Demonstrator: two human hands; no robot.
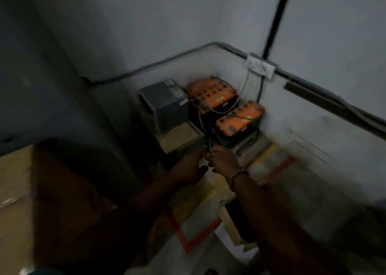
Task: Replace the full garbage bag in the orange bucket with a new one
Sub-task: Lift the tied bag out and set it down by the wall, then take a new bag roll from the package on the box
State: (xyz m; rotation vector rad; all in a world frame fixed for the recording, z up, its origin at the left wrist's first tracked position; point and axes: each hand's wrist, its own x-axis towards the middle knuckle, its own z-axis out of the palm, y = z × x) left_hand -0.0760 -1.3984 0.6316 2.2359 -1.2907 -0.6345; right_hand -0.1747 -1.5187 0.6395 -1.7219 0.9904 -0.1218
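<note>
I have both hands raised together just in front of the batteries (pixel 225 105), the two orange-topped blocks in the corner. The picture is dim and smeared. My right hand (pixel 221 162), the one with the bracelet (pixel 238 176), has its fingers curled inward. My left hand (pixel 188 168) reaches in from the side, fingers lying longer, their tips meeting the right. A thin dark line stands up between them, but the cables (pixel 203 126) hanging off the batteries run down to the same spot. I cannot tell whether either hand has hold of anything or how tight it is.

I see no bucket and no bag that I can be sure of. Neither is near the batteries, beside the grey box (pixel 165 103) to their left, or on the floor with the red tape (pixel 194 239) nearer to me. So the bucket must lie outside this view, and I judge the swap not yet begun.

I expect the full bag to be heavy and slack, its film thin enough to split on a sharp load. I would gather the neck in a full fist and lift straight up, not pull on one edge. The new bag should be light, slippery and inclined to cling shut; I would rub its mouth apart with thumb and fingertips, then fold the edge over the rim
</note>
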